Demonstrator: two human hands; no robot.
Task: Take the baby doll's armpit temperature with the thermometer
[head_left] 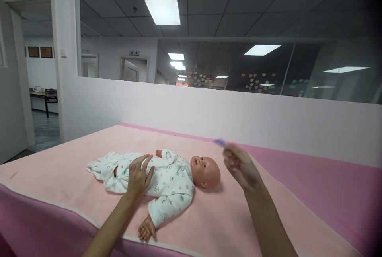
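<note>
A baby doll (206, 172) in a white patterned outfit (173, 177) lies on its back on a pink cover (223, 217), its head to the right. My left hand (139, 175) rests over the doll's middle with its fingers apart and nothing in it. Raised to the right of the doll's head, my right hand (240, 165) is closed on a small blue object (220, 142). Motion blurs that object, so what it is cannot be made out.
Behind the bed stands a white half wall (238, 119) with a window above it. An open doorway is at the far left, with a table (44, 96) in the room beyond. A darker pink sheet (328, 185) shows along the right.
</note>
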